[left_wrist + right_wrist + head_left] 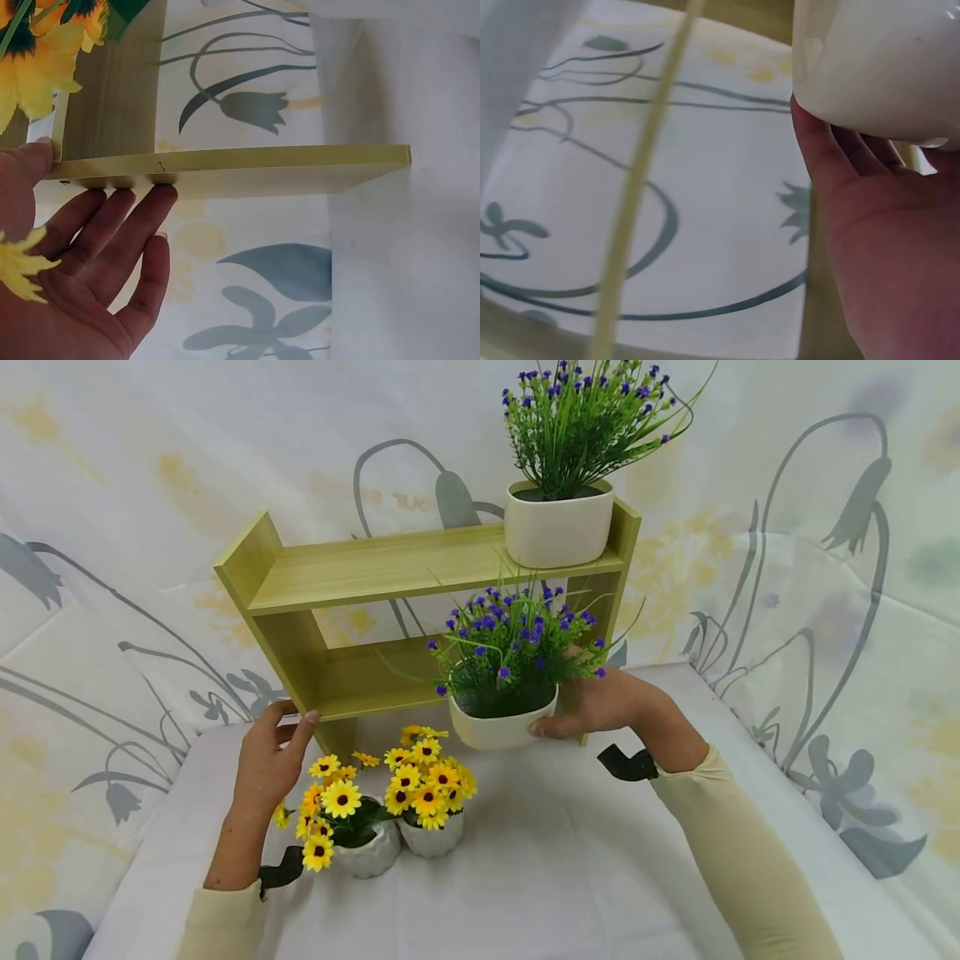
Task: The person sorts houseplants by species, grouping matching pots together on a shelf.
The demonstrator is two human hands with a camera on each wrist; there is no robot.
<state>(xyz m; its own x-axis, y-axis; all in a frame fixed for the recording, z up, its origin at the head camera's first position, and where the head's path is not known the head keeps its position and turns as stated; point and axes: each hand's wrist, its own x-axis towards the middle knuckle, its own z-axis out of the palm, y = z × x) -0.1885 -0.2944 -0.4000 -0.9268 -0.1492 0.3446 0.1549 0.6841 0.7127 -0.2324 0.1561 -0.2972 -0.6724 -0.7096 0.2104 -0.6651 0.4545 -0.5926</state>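
Note:
A two-tier wooden shelf (382,568) stands at the back of the table. My left hand (266,768) grips its left side panel (247,159) near the lower board, thumb on one face and fingers against the other. In front of the shelf's right half, my right hand (611,702) holds a white oval flowerpot (498,727) with purple flowers, tilted slightly towards me. From the right wrist view, the fingers (821,142) lie along the underside and far side of this pot. A similar purple-flowered pot (558,531) rests at the right end of the top board.
Two small white pots with yellow daisies, one at the left (367,852) and one beside it (433,837), stand on the white-covered table (555,877) near my left forearm. A flower-printed cloth (750,568) hangs behind and to both sides.

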